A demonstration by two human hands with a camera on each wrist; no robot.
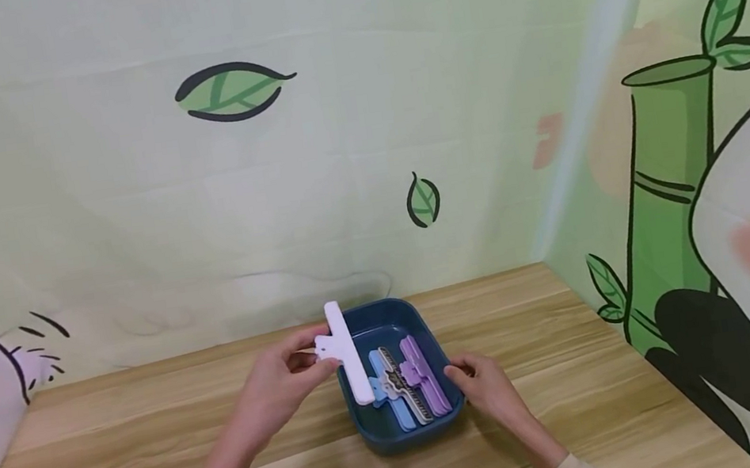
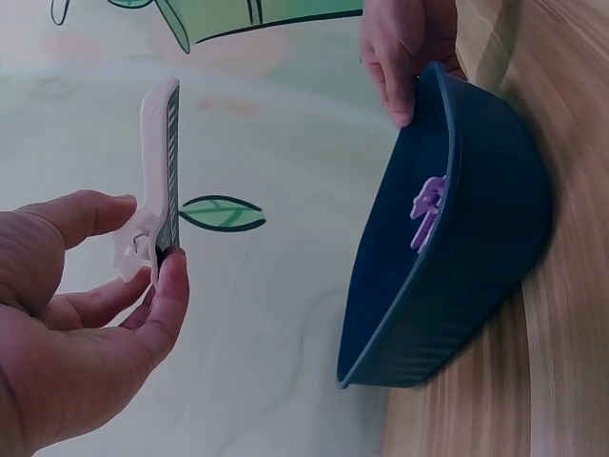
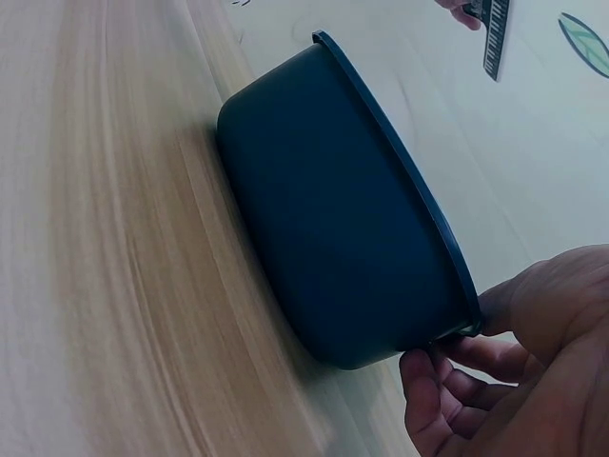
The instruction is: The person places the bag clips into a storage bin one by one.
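Observation:
My left hand (image 1: 281, 387) pinches a white bag clip (image 1: 349, 353) by its handle, holding it above the left side of a dark blue plastic basin (image 1: 379, 443). In the left wrist view the clip (image 2: 157, 171) hangs apart from the basin (image 2: 495, 219). Inside the basin lie a blue clip (image 1: 403, 414), a black-and-white patterned clip (image 1: 408, 393) and a purple clip (image 1: 426, 379), side by side. My right hand (image 1: 486, 386) grips the basin's right rim, with thumb and fingers on either side of it in the right wrist view.
The basin stands on a wood-grain table (image 1: 157, 424), close to its back edge. Behind it hangs a pale green cloth backdrop (image 1: 123, 181) printed with leaves, bamboo and a panda. A thin cord shows faintly along the backdrop.

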